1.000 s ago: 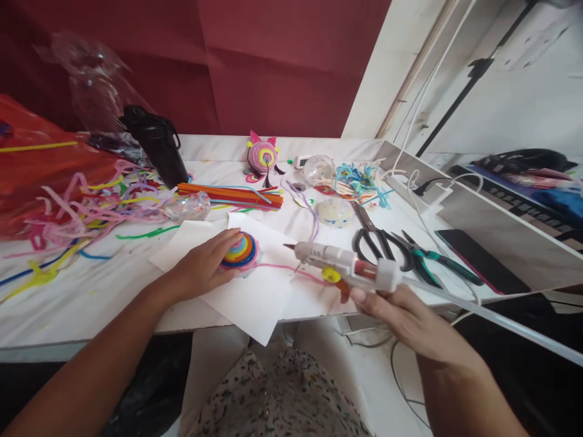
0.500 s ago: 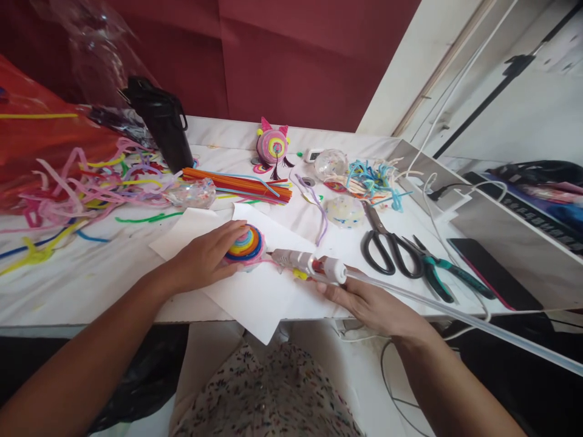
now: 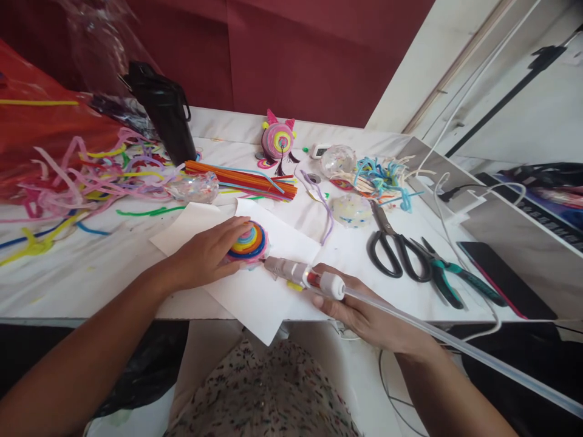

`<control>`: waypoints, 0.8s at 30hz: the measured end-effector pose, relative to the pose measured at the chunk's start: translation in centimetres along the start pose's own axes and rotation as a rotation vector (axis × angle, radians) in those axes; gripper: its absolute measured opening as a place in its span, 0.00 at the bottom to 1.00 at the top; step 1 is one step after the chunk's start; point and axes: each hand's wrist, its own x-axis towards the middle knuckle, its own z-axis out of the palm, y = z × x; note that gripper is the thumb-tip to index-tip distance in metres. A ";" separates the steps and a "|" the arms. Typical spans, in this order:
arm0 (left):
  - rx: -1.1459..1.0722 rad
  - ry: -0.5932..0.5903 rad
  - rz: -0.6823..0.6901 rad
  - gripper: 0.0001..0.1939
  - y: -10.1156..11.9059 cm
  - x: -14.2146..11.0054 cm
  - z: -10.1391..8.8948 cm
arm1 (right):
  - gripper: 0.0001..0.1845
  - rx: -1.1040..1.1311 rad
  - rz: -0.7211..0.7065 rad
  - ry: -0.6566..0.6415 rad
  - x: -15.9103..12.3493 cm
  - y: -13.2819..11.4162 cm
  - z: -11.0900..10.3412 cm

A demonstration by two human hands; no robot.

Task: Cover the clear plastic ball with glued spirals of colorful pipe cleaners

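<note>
My left hand [image 3: 213, 250] is closed around the side of a round craft piece [image 3: 249, 243], coiled in rings of blue, yellow, orange and light blue with a pink edge. The piece rests over white paper [image 3: 255, 306]. In my right hand [image 3: 348, 303] is a hot glue gun [image 3: 291, 271], with a long clear glue stick [image 3: 446, 334] running out of its back. Its nozzle points left and meets the lower right edge of the craft piece; whether it touches is too small to tell. A yellow bit shows under the gun.
Scissors [image 3: 398, 249], pliers [image 3: 455, 273] and a phone [image 3: 503, 279] lie at right. Behind are an orange pipe cleaner bundle [image 3: 246, 180], clear plastic balls [image 3: 339, 161] and a pink eared figure [image 3: 279, 142]. A black bottle [image 3: 161, 115] stands by tangled pipe cleaners [image 3: 82, 176].
The glue gun's nozzle has moved slightly down and left along the craft piece's edge. My left hand keeps its hold. The whole view has shifted a little.
</note>
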 end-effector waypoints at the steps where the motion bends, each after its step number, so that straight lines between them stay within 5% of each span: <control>1: 0.001 0.000 -0.003 0.35 0.0 0.0 0.0 | 0.15 0.002 -0.005 0.001 0.0 0.0 0.0; 24: 0.013 0.014 0.016 0.36 0.4 0.0 0.1 | 0.12 -0.040 -0.031 -0.026 0.5 -1.0 -0.3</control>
